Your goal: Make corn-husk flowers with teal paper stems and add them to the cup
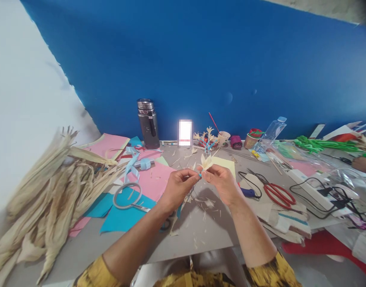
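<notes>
Between my two hands, over the middle of the table, is a pale husk flower [206, 162] with its pointed petals spread upward. My left hand [181, 184] is closed, with thumb and forefinger pinched at the flower's base, where a bit of blue tape [200, 175] shows. From the other side, my right hand [221, 181] grips the flower just below its petals with the fingertips. The stem under the fingers is mostly hidden. Husk scraps [207, 202] lie on the table beneath the hands. Beyond them stand finished-looking husk flowers [209, 137] with blue-wrapped stems.
Dried corn husks [48, 195] cover the left side. A magnifying glass [114, 199] rests on blue paper [123, 219]. A flask [148, 125] and paper cup [223, 138] stand behind. Red-handled scissors [279, 195] and a power strip [310, 187] lie right, near another person's hand [362, 163].
</notes>
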`<state>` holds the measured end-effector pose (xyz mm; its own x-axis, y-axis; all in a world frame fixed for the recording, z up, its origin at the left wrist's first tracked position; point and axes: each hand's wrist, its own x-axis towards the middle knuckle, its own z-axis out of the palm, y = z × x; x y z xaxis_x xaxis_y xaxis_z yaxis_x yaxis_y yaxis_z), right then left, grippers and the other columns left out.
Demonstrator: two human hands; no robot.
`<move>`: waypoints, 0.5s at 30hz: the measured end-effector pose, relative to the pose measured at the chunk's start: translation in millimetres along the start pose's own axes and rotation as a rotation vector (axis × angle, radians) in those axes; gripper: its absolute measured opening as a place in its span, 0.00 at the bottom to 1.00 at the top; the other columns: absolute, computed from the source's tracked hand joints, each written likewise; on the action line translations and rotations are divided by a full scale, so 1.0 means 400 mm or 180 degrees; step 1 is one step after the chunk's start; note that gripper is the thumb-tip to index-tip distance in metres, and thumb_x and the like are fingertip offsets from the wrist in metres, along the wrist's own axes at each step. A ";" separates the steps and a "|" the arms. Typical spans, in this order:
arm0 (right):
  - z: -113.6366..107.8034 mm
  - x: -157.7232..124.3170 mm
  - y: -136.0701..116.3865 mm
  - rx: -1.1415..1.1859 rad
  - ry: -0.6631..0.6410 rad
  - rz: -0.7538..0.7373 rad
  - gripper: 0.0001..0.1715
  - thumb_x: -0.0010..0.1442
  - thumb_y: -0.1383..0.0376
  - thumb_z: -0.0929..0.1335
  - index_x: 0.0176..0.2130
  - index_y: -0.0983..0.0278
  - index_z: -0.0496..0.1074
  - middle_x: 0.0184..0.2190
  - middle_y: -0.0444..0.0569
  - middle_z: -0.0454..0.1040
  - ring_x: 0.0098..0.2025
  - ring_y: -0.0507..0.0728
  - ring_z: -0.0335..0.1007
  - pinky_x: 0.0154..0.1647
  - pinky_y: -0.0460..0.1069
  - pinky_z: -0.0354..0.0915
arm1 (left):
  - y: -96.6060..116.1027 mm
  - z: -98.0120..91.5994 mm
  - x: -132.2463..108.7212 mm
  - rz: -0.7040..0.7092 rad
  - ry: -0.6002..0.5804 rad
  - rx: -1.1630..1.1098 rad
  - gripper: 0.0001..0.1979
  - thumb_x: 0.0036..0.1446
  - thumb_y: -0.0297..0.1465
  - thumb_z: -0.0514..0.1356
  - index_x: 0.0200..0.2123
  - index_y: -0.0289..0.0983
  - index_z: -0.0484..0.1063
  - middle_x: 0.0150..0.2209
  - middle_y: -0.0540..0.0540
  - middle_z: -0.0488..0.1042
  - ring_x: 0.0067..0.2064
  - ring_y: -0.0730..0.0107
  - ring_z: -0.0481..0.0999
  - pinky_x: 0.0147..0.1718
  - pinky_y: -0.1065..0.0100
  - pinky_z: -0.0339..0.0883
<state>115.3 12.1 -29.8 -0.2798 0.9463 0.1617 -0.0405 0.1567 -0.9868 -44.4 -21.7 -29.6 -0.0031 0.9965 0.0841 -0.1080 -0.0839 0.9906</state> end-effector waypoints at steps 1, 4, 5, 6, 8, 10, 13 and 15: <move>0.001 -0.002 0.004 -0.0093 0.0055 -0.0001 0.17 0.50 0.53 0.77 0.30 0.64 0.78 0.28 0.46 0.75 0.32 0.55 0.67 0.34 0.48 0.61 | -0.001 0.001 -0.002 0.0192 0.0122 0.0159 0.13 0.49 0.40 0.68 0.25 0.35 0.78 0.19 0.54 0.65 0.22 0.77 0.59 0.22 0.72 0.51; 0.005 -0.005 0.016 -0.0336 0.0223 -0.0055 0.18 0.48 0.52 0.78 0.30 0.64 0.77 0.25 0.44 0.72 0.28 0.53 0.63 0.30 0.48 0.58 | -0.007 0.004 -0.007 0.0692 0.0316 0.0554 0.09 0.53 0.36 0.66 0.26 0.36 0.80 0.27 0.48 0.74 0.30 0.69 0.69 0.32 0.70 0.61; 0.006 -0.005 0.020 -0.0354 0.0275 -0.0079 0.19 0.48 0.52 0.78 0.29 0.64 0.78 0.24 0.45 0.72 0.28 0.54 0.63 0.29 0.48 0.58 | -0.011 0.005 -0.008 0.0793 0.0339 0.0655 0.09 0.54 0.35 0.65 0.27 0.37 0.80 0.28 0.47 0.75 0.32 0.68 0.71 0.33 0.69 0.62; 0.007 -0.005 0.023 -0.0349 0.0323 -0.0095 0.20 0.48 0.51 0.77 0.29 0.65 0.77 0.25 0.45 0.72 0.29 0.54 0.64 0.30 0.48 0.59 | -0.014 0.006 -0.009 0.0877 0.0368 0.0759 0.09 0.56 0.35 0.64 0.28 0.37 0.80 0.28 0.47 0.75 0.32 0.67 0.71 0.33 0.69 0.62; 0.007 -0.003 0.024 -0.0293 0.0390 -0.0099 0.21 0.48 0.50 0.77 0.28 0.65 0.77 0.26 0.46 0.73 0.30 0.55 0.65 0.30 0.48 0.59 | -0.019 0.010 -0.014 0.1036 0.0477 0.0995 0.08 0.57 0.34 0.63 0.30 0.38 0.80 0.29 0.47 0.75 0.32 0.68 0.71 0.32 0.69 0.61; 0.004 -0.002 0.018 -0.0247 0.0385 -0.0087 0.21 0.49 0.49 0.77 0.28 0.65 0.77 0.28 0.47 0.74 0.31 0.55 0.66 0.30 0.48 0.59 | -0.016 0.014 -0.022 0.1184 0.0648 0.1240 0.05 0.57 0.32 0.64 0.30 0.38 0.78 0.29 0.48 0.75 0.29 0.70 0.69 0.31 0.69 0.60; -0.010 -0.006 -0.002 -0.0277 0.0337 -0.0087 0.22 0.49 0.48 0.76 0.29 0.65 0.78 0.29 0.47 0.74 0.32 0.55 0.66 0.30 0.48 0.59 | 0.018 0.010 -0.044 0.1333 0.0825 0.1494 0.02 0.53 0.29 0.65 0.33 0.40 0.77 0.29 0.49 0.75 0.27 0.71 0.66 0.30 0.69 0.59; -0.027 -0.012 -0.022 -0.0297 0.0316 -0.0035 0.23 0.49 0.47 0.76 0.29 0.65 0.79 0.28 0.47 0.74 0.32 0.55 0.65 0.31 0.49 0.60 | 0.061 -0.012 -0.061 0.1367 0.0806 0.1546 0.05 0.51 0.27 0.66 0.33 0.40 0.78 0.30 0.49 0.75 0.28 0.70 0.68 0.32 0.69 0.60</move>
<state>127.3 9.4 -21.7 -0.1832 0.9671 0.1767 0.0476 0.1882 -0.9810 -51.7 -47.8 -8.1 -0.1844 0.8402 0.5099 0.4115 -0.4052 0.8164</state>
